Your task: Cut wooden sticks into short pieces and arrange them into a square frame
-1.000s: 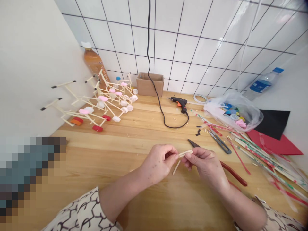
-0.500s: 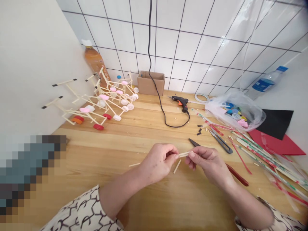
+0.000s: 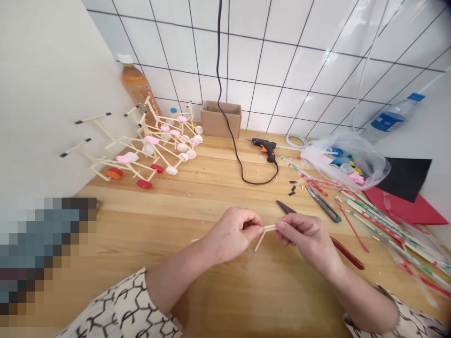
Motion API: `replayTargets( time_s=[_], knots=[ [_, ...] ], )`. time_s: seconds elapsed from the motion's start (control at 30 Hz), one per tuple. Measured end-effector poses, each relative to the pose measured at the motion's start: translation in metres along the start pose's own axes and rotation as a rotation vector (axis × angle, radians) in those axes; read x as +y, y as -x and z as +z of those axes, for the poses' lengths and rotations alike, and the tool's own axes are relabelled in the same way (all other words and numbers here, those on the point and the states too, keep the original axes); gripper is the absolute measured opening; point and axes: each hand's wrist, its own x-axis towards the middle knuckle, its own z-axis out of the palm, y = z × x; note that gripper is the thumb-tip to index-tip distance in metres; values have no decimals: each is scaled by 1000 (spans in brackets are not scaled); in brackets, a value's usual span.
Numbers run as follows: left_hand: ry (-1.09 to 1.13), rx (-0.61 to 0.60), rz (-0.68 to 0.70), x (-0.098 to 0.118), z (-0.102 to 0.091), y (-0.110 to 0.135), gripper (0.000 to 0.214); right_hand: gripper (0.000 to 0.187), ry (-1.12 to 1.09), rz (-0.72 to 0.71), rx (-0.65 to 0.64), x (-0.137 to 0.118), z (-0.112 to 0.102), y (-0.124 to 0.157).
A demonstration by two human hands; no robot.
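Two short pale sticks (image 3: 269,228) lie side by side between my hands, pinched at both ends. My left hand (image 3: 235,236) has its thumb and forefinger closed on their left end. At the right end, the thumb and fingers of my right hand (image 3: 302,238) are closed on them too. Another short stick (image 3: 259,241) rests on the table just below the pair. A further stick (image 3: 196,240) is partly hidden behind my left forearm. Pliers with red handles (image 3: 347,252) lie partly under my right hand, their dark jaws (image 3: 285,206) showing beyond it.
Wheeled stick frames (image 3: 151,141) stand at the left by an orange drink bottle (image 3: 139,89). A glue gun (image 3: 265,148) and cardboard box (image 3: 221,119) are at the back. Thread snips (image 3: 324,205), wrapped sticks (image 3: 394,230) and a bag of bottle caps (image 3: 373,166) lie at the right.
Both hands keep hold of the two sticks, with only a slight shift in their position. The rest of the scene sits nearly as before, the view having moved a little.
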Motion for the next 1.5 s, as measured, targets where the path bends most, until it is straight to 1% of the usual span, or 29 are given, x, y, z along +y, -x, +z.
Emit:
replayTargets(
  time_s=[0.07, 0.1, 0.13, 0.17, 0.2, 0.23, 0.27, 0.3, 0.33, 0.37, 0.4, 0.43, 0.5, 0.57, 0.67, 0.77, 0.87, 0.93, 1.03, 1.1, 1.17, 1.3, 1.43, 1.5],
  knots=[
    [-13, 10, 21, -2, 0, -1, 15, 27, -17, -6, 13, 1, 0, 0],
    [-29, 52, 70, -3, 1, -1, 14, 27, -29, -8, 25, 1, 0, -1],
    [-50, 133, 151, -3, 2, 0, 13, 26, -44, -9, 42, 1, 0, -1],
    [-70, 248, 251, -3, 3, 2, 11, 25, -63, -8, 61, 2, -1, -2],
    [-114, 390, 390, -2, 5, 4, 10, 24, -87, -5, 84, 3, -2, -2],
    [-151, 506, 494, -1, 7, 7, 14, 24, -116, -2, 109, 5, -2, -3],
    [-160, 563, 563, 0, 9, 10, 14, 23, -148, 0, 135, 6, -3, -3],
    [-143, 559, 588, 1, 12, 12, 13, 22, -180, 0, 163, 7, -4, -3],
    [-95, 506, 561, 2, 15, 13, 12, 22, -213, -3, 187, 8, -4, -4],
    [-29, 442, 494, 3, 19, 14, 12, 21, -245, -10, 210, 9, -4, -4],
    [43, 374, 384, 3, 22, 13, 12, 21, -278, -19, 227, 9, -3, -4],
    [130, 332, 256, 3, 25, 12, 11, 20, -309, -27, 235, 8, -2, -3],
    [348, 301, 74, 2, 30, 8, 12, 20, -366, -29, 233, 6, 3, -2],
    [531, 295, -25, 2, 33, 4, 17, 19, -414, -14, 218, 4, 8, 0],
    [691, 306, -64, 2, 34, 2, 16, 19, -463, 5, 198, 2, 16, 2],
    [787, 314, -30, 3, 34, 2, 13, 19, -486, 23, 186, 0, 22, 4],
    [839, 379, -9, 1, 35, 2, 12, 20, -516, 62, 173, -2, 27, 6],
    [834, 406, -2, 0, 35, 2, 12, 21, -547, 90, 168, -4, 30, 8],
    [798, 413, 31, 0, 33, 2, 11, 22, -570, 113, 162, -5, 33, 10],
    [750, 399, 57, 0, 30, 3, 10, 23, -556, 110, 148, -4, 33, 11],
    [676, 357, 75, 1, 24, 3, 8, 23, -503, 102, 86, -2, 31, 10],
    [474, 261, 85, 1, 14, 1, 4, 22, -234, 62, -78, 0, 19, 4],
    [233, 201, 130, -2, 11, 1, 7, 14, 25, -117, -150, -3, 11, -1],
    [101, 174, 167, -3, 11, 1, 9, 11, 119, -173, -164, -4, 11, -2]
  ],
)
